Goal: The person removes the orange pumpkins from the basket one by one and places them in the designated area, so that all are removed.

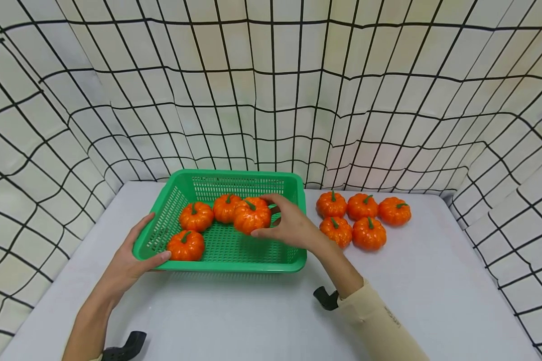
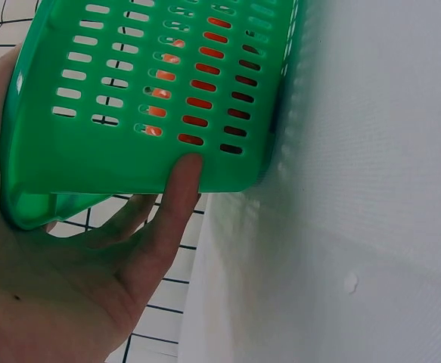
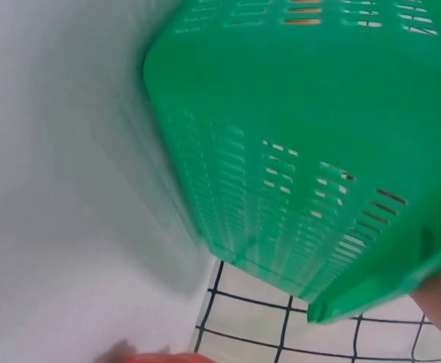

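A green plastic basket (image 1: 253, 267) with slotted walls stands on the white table. My left hand (image 1: 125, 260) grips its front left corner, thumb over the rim; in the left wrist view the fingers (image 2: 181, 185) lie against the outer wall. Inside the basket, toward the left and middle, sit a few small orange pumpkins (image 1: 196, 216). Above the basket floor my right hand (image 1: 293, 225) holds another pumpkin (image 1: 251, 216) between thumb and fingers, its green stem upward. The right wrist view shows mostly the basket's outer wall (image 3: 281, 98); the held pumpkin is hidden there.
To the right of the basket, several more orange pumpkins (image 1: 369, 234) stand in two rough rows on the table (image 1: 433, 281). White walls covered with black netting (image 1: 298, 90) close off the back and both sides.
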A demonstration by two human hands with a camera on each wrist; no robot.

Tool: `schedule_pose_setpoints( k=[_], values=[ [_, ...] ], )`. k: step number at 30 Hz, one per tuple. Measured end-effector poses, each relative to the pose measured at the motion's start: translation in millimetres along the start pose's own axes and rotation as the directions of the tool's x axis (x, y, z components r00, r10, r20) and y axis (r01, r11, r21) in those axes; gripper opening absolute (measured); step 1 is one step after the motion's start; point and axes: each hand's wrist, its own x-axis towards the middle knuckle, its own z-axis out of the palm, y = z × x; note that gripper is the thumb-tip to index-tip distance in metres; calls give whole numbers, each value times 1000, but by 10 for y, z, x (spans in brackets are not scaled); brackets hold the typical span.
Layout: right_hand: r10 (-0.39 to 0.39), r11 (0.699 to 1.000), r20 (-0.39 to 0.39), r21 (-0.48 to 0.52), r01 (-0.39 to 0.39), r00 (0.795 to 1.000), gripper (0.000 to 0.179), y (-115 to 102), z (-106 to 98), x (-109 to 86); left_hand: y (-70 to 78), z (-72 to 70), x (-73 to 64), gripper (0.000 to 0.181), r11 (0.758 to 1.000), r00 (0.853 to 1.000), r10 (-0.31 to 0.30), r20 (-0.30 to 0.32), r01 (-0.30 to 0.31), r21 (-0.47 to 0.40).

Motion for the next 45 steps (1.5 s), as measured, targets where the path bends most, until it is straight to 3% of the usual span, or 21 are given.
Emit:
schedule_pose_setpoints(
  k=[14, 34, 45],
  values=[
    [-8, 998, -101, 55, 14, 995, 84, 64, -107, -153, -3, 6, 5, 98, 1000, 1000, -3, -3, 3, 4],
    [-14, 999, -203, 45, 24, 979, 81, 114, -221, -414, 1, 0, 7, 97, 1000, 1000, 2, 3, -2, 3],
    [5, 997, -209, 78, 11, 978, 81, 178, -252, -514, -3, 0, 1, 98, 1000, 1000, 3, -5, -3, -11]
  ],
)
